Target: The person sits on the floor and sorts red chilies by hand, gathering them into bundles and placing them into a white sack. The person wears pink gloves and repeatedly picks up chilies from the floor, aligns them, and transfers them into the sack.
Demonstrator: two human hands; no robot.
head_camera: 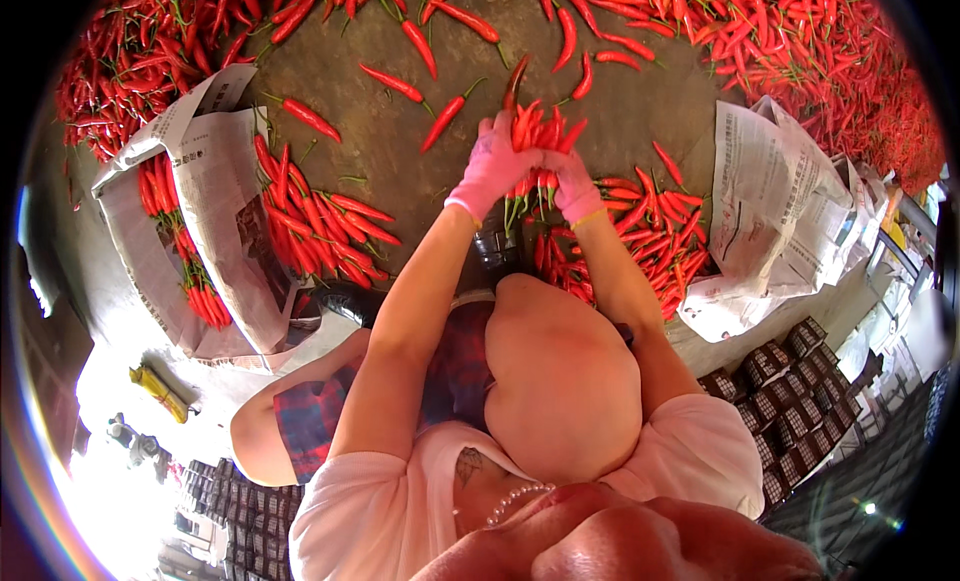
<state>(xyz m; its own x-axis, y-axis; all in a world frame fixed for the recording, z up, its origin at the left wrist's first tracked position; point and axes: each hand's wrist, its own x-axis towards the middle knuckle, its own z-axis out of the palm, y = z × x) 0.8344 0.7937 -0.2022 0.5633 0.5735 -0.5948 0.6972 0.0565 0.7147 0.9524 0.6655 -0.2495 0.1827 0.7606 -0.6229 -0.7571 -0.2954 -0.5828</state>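
A bunch of red chilli peppers [536, 131] is gripped between my two hands, over the floor in front of me. My left hand [495, 165], in a pink knit glove, closes on the bunch from the left. One darker chilli [515, 82] sticks up beyond its fingers. My right hand [574, 183], gloved the same way, holds the bunch from the right. Green stems hang below the hands, towards me. Under my right forearm lies a loose pile of chillies [652, 228], and another pile [322, 221] lies left of my left hand.
Large chilli heaps rise at the far left [142, 78] and far right [810, 41]. A newspaper-lined container [225, 161] at left holds chilli bunches; crumpled newspaper [780, 206] stands at right. Single chillies dot the concrete floor [367, 131]. Dark crates [795, 401] are stacked behind, right.
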